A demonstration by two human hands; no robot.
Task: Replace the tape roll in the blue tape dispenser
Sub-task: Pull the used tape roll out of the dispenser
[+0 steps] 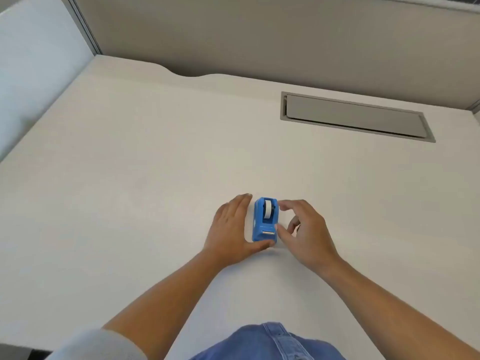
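Note:
A small blue tape dispenser (261, 229) stands on the white desk (130, 203), its metal cutter facing me. A white tape roll (267, 210) sits in its slot. My left hand (230, 232) lies flat against the dispenser's left side, with the thumb curled under its near end. My right hand (302, 231) is at the right side, fingers spread, with the index tip by the far corner and the thumb touching near the cutter. Neither hand has lifted the dispenser.
A grey cable-tray lid (355, 116) is set into the desk at the back right. Grey partition walls (259, 35) close off the far edge and the left. My lap in blue denim (265, 344) shows at the near edge.

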